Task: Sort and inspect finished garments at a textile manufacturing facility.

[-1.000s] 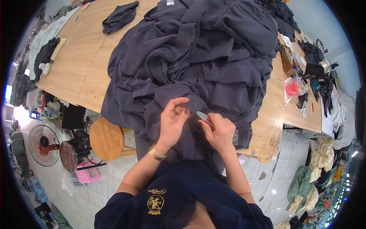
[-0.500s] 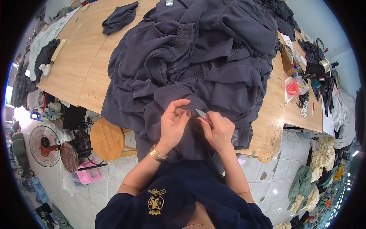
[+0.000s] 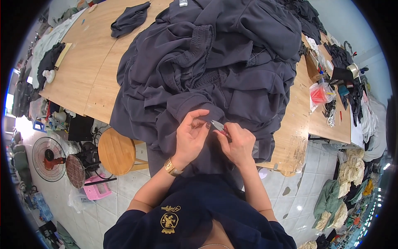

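A big heap of dark grey garments (image 3: pixel 257 89) covers the middle of the table, with gathered elastic bands showing in the folds. Over its near edge, my right hand (image 3: pixel 237 143) grips small thread snips (image 3: pixel 217 125). Their pointed metal blades aim left, and a bit of reddish handle shows between my fingers. Close to the blade tips is my left hand (image 3: pixel 191 135), its index finger arched and its other fingers curled toward the thumb. Whatever those fingers pinch is too small to make out. Dark cloth hangs below both hands toward my lap.
A separate dark cloth piece (image 3: pixel 130 19) lies on the wooden table (image 3: pixel 99 54) at far left. A round wooden stool (image 3: pixel 117 151) and a fan (image 3: pixel 49 159) stand left. Right, a plastic bag with red contents (image 3: pixel 321 94) rests on the table; garment piles (image 3: pixel 329 199) lie on the floor.
The snips' blades have shifted slightly left, up to my left thumb. My left hand has moved a little to the right. The garment heap looks the same.
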Tool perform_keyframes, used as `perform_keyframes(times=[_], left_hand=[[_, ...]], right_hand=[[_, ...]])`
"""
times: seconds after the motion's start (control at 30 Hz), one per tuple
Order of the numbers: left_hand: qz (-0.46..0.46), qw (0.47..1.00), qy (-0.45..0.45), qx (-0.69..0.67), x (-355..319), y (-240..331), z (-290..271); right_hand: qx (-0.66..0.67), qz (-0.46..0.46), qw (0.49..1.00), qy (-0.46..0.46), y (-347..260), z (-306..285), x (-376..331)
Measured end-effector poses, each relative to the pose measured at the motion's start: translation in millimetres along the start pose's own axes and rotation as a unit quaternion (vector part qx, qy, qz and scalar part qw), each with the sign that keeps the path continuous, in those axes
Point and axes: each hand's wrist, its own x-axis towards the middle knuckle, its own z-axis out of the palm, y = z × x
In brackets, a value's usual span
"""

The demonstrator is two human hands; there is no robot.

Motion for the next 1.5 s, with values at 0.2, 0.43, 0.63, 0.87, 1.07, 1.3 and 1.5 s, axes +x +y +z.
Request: perform_keyframes(times=[0.2, 0.43, 0.63, 0.87, 1.07, 1.3, 1.5], left_hand=[[-0.002, 1.000, 0.001, -0.001, -0.4, -0.9, -0.7], [-0.014, 0.999, 0.006, 0.034, -2.8, -1.5, 0.1], [0.063, 0.961, -0.004, 0.268, -6.4, 3.9, 10.7], [0.208, 0.887, -0.081, 0.405, -7.6, -5.3, 18.4], [0.225, 0.890, -0.097, 0.385, -10.7, -14.8, 18.1], [0.136, 0.952, -0.043, 0.270, -10.1, -14.3, 17.3], [0.008, 0.999, 0.010, 0.035, -2.6, -6.7, 15.6]], right_hand=[[0.005, -0.005, 0.999, 0.040, 2.8, 4.1, 0.5], [0.330, 0.236, 0.912, 0.055, -8.9, 4.8, 1.4], [0.308, 0.245, 0.917, 0.057, -11.7, 7.7, -4.7], [0.188, 0.222, 0.955, 0.058, -19.5, -5.7, -2.3], [0.210, 0.253, 0.942, 0.067, -9.0, -1.2, -4.5], [0.478, 0.406, 0.779, 0.023, -5.2, -9.0, -2.6], [0.575, 0.302, 0.760, -0.006, 2.3, -14.2, -7.9]])
